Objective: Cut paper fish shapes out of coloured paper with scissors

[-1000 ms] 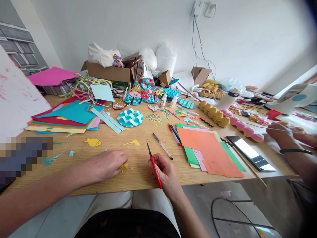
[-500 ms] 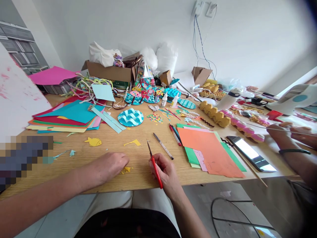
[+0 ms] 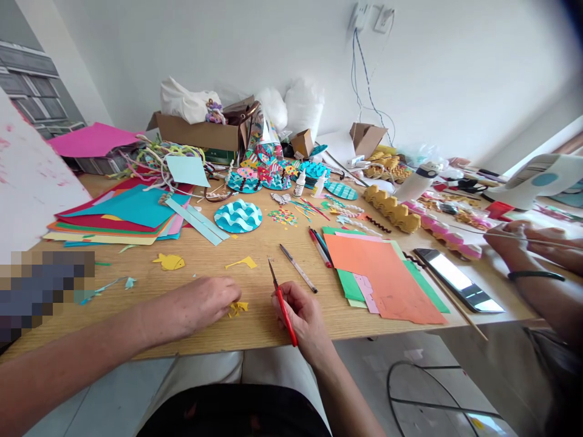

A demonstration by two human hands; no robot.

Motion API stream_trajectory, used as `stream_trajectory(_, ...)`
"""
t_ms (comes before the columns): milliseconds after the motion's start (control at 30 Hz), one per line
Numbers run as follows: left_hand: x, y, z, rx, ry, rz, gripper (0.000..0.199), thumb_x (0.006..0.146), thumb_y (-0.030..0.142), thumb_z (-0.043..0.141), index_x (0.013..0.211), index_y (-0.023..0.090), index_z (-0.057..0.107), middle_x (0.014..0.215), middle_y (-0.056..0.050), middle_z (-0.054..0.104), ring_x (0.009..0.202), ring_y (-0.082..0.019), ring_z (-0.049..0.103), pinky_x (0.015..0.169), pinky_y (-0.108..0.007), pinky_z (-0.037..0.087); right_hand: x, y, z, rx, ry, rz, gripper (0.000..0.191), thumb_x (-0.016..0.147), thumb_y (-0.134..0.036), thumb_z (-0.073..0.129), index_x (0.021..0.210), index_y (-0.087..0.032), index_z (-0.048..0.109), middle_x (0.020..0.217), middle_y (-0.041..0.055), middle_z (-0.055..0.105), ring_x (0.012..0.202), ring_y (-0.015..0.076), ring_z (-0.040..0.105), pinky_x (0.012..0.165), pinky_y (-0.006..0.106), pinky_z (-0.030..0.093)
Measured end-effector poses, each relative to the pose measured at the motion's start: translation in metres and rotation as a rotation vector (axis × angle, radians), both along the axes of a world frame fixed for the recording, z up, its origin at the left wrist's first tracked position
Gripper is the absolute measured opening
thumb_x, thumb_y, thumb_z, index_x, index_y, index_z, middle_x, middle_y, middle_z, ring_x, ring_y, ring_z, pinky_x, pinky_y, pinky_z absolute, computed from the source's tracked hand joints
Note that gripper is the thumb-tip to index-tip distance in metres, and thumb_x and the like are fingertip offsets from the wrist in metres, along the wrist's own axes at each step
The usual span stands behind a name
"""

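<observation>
Scissors, red-handled with slim dark metal blades (image 3: pixel 285 312): in the right hand (image 3: pixel 304 308), fingers wrapped round the handles, blades pointing away over the pale wooden table (image 3: pixel 256 285). Left hand (image 3: pixel 210 298): fingers curled low at a small heap of crumpled yellow paper scraps (image 3: pixel 240 308); whether they pinch any, cannot tell. Change: heap and left hand lie further right, nearer the scissors, than in the earlier frames; suggests scraps being swept together rather than cut. Unaltered: scissors and right hand; yellow fish-shaped paper cutout (image 3: pixel 169 262), flat, well left of the heap; bent yellow paper strip (image 3: pixel 248 262), beyond the heap
</observation>
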State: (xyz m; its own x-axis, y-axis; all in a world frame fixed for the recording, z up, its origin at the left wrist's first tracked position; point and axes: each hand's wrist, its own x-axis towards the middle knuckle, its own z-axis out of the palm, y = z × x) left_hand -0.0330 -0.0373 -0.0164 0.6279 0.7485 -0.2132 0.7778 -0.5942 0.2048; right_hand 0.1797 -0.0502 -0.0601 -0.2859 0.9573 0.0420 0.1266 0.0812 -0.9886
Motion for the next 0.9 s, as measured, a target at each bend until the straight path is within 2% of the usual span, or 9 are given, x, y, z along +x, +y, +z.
stream_trajectory(233,0.007,-0.001,-0.008,0.04,0.008,-0.025,0.016,0.078,0.008,0.051,0.084,0.019,0.061,0.087,-0.006,0.067,0.078,-0.022,0.065,0.067,-0.029,0.048,-0.001,-0.001,0.0,0.012,-0.003,0.008,0.018,0.086,-0.031,0.052,0.073,-0.019,0.05,0.06,-0.0051,0.041,0.053,0.0101,0.038,0.049,0.022,0.031)
stream_trajectory(400,0.013,-0.001,-0.013,0.092,0.045,-0.011,0.022,0.079,0.004,0.045,0.083,0.018,0.062,0.084,-0.006,0.069,0.075,-0.02,0.065,0.065,-0.028,0.048,0.0,0.001,0.0,0.022,0.001,0.005,0.018,0.087,-0.03,0.051,0.073,-0.019,0.049,0.06,-0.0051,0.04,0.054,0.01,0.037,0.05,0.022,0.03)
stream_trajectory(533,0.014,-0.005,-0.014,0.122,0.063,-0.013,0.027,0.082,0.001,0.04,0.083,0.018,0.062,0.082,-0.005,0.069,0.073,-0.019,0.065,0.063,-0.027,0.047,0.0,0.001,-0.001,0.027,-0.007,0.015,0.017,0.087,-0.03,0.051,0.074,-0.019,0.05,0.06,-0.0048,0.041,0.054,0.0102,0.038,0.05,0.022,0.03)
stream_trajectory(700,0.018,-0.012,-0.016,0.163,0.089,-0.013,0.032,0.078,-0.007,0.039,0.084,0.015,0.062,0.083,-0.009,0.068,0.07,-0.022,0.065,0.06,-0.031,0.047,-0.001,0.0,-0.001,0.014,-0.02,0.014,0.018,0.086,-0.031,0.051,0.073,-0.019,0.049,0.059,-0.005,0.04,0.054,0.0104,0.038,0.05,0.023,0.03)
stream_trajectory(900,0.012,-0.015,-0.013,0.172,0.02,0.03,0.028,0.083,-0.003,0.041,0.085,0.017,0.061,0.085,-0.005,0.067,0.074,-0.019,0.064,0.065,-0.027,0.047,0.0,0.002,-0.003,0.019,-0.045,0.004,0.023,0.087,-0.037,0.05,0.074,-0.019,0.05,0.06,-0.0043,0.041,0.053,0.0109,0.038,0.049,0.023,0.03)
